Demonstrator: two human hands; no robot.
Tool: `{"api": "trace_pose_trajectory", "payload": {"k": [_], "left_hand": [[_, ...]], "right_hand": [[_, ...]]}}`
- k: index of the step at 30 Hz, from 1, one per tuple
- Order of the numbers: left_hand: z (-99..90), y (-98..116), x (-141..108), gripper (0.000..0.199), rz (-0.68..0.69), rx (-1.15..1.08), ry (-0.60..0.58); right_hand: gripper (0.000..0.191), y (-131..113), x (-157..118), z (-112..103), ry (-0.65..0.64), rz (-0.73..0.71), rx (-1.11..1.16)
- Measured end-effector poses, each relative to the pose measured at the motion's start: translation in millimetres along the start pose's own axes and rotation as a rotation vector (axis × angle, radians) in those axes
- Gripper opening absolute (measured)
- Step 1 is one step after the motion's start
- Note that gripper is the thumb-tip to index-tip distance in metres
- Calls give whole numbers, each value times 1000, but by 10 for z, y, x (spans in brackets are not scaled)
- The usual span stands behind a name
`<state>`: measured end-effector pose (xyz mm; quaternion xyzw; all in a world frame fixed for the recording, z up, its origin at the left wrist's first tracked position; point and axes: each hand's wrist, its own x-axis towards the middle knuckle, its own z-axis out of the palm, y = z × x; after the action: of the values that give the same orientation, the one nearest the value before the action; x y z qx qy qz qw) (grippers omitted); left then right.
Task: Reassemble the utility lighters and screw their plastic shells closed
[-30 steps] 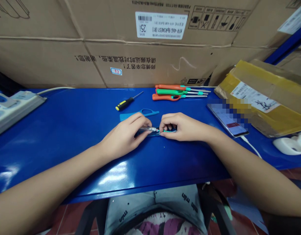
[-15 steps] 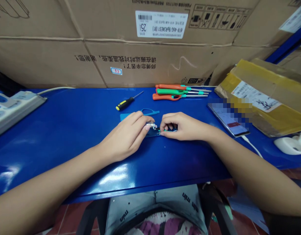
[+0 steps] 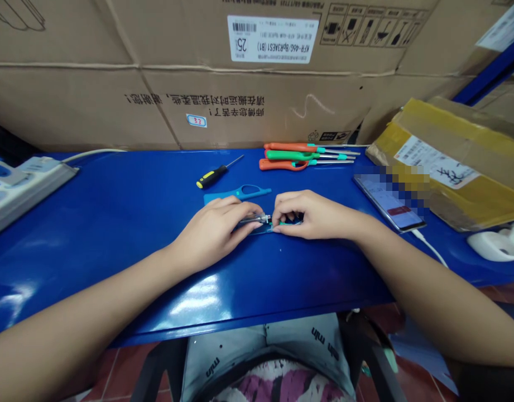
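Near the middle of the blue table (image 3: 126, 234), my left hand (image 3: 221, 231) pinches a clear tube-like part (image 3: 257, 218) between thumb and fingers. Just to its right, my right hand (image 3: 301, 215) has its fingers curled and pressed together around a small part with bits of green and metal, mostly hidden by the fingers. The two hands almost meet. Behind my left hand lies a blue plastic handle shell (image 3: 238, 193) with an oval opening. Under the fingertips a second blue piece shows in part.
A black and yellow screwdriver (image 3: 212, 176) and several orange and green lighters (image 3: 290, 155) lie toward the back. A phone (image 3: 390, 204) and a taped box (image 3: 457, 167) are at right, a power strip (image 3: 26, 184) at left. A large cardboard box (image 3: 206, 84) stands behind.
My left fingers have shifted slightly and show more of the clear part, now turned flatter. More of the blue shell behind is visible. My right hand is nearly still.
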<state>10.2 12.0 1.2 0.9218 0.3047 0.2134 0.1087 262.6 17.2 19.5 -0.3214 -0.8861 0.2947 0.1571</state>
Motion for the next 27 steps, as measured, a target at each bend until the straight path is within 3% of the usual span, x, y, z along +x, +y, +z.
{"api": "trace_pose_trajectory", "payload": {"k": [11,27], "left_hand": [[100,20,-17,19,-63,-18,116],[46,23,-4,18,39,-71,89]], "right_hand": [[10,62,0,27,16,-79,28],[11,52,-1,41,18,-30,69]]}}
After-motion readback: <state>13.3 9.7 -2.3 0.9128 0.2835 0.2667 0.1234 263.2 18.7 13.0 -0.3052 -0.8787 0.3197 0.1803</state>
